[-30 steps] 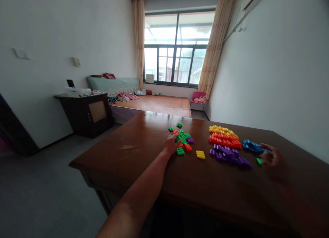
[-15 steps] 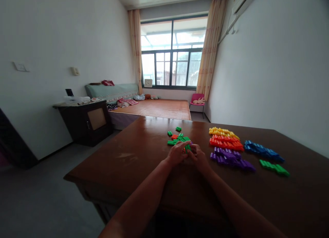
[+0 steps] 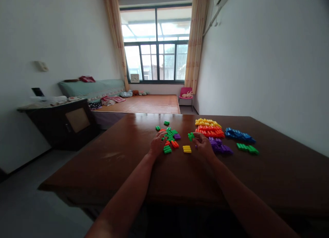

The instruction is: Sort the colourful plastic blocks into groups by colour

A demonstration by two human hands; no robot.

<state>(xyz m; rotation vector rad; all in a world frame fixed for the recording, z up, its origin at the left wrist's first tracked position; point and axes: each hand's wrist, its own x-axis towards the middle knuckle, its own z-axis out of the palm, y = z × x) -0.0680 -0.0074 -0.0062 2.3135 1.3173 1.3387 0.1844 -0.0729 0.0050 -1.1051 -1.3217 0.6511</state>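
My right hand (image 3: 204, 145) pinches a small green piece (image 3: 191, 136) just above the table. My left hand (image 3: 156, 144) rests at the left edge of a cluster of green, orange and purple pieces (image 3: 171, 134), its fingers curved over it; whether they grip a piece is hidden. A green piece (image 3: 167, 149) lies beside the left hand, and a yellow piece (image 3: 187, 149) lies between the hands. Purple pieces (image 3: 221, 147) are partly behind my right hand.
On the brown table (image 3: 123, 155), rows of yellow (image 3: 207, 122), orange (image 3: 210, 131), blue (image 3: 239, 135) and green pieces (image 3: 247, 148) lie to the right. Beyond are a bed (image 3: 151, 103), a dark cabinet (image 3: 61, 119) and a pink chair (image 3: 185, 94).
My hands have moved apart, the right one carrying a green piece to the right. The yellow piece and more of the cluster now show. The view has turned right.
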